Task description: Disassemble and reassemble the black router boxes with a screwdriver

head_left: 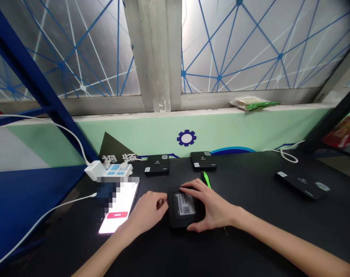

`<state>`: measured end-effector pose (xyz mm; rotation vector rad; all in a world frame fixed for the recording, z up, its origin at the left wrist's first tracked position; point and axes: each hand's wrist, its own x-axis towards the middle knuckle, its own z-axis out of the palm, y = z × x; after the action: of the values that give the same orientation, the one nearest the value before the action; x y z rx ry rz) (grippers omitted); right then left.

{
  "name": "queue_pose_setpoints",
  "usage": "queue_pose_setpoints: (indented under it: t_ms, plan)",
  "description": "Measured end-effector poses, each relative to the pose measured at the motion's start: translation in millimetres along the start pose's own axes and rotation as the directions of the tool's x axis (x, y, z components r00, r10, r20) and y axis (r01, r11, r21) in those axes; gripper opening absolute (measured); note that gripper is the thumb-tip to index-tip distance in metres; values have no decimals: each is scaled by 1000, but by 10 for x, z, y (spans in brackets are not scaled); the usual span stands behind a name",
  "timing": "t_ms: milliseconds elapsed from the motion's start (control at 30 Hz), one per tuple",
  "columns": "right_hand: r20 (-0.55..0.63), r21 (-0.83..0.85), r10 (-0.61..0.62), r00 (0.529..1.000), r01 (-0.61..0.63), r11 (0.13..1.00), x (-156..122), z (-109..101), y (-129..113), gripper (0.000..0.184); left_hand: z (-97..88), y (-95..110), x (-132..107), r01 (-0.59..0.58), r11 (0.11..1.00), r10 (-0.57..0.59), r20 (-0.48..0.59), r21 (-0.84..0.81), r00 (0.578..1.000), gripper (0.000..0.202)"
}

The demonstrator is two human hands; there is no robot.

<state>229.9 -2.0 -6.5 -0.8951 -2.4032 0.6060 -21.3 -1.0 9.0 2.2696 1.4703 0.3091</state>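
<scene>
A black box-shaped device [175, 219] rests on the dark table in front of me, its white printed label [186, 204] facing up. My right hand [206, 206] grips it from the right, with fingers on the far edge and the thumb on the near edge. Against the device's left side, my left hand [153, 209] is curled closed; whether its fingertips pinch anything is hidden. Just beyond the device lies a green-and-black screwdriver-like handle [206, 180], partly covered by my right hand. A lit phone [121, 204] lies left of my left hand.
Similar black boxes lie at the back [156, 165], back centre [203, 161] and right [303, 185]. A white power strip [117, 170] with plugs and a charging cable [62, 202] is at the left. A loose white cable [288, 156] lies back right. A packet [252, 104] sits on the windowsill.
</scene>
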Motion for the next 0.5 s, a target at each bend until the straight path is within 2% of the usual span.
queue_pose_setpoints:
  t_ms: [233,500]
  plan:
    - [31,-14,36,999,-36,999,-10,9,-2,96,-3,7,6,25,999,-25,-6,28,1000,30]
    - [54,-20,18,998,-17,1000,-10,-8,8,93,-16,22,-11,34,999,-34,1,42,999,31]
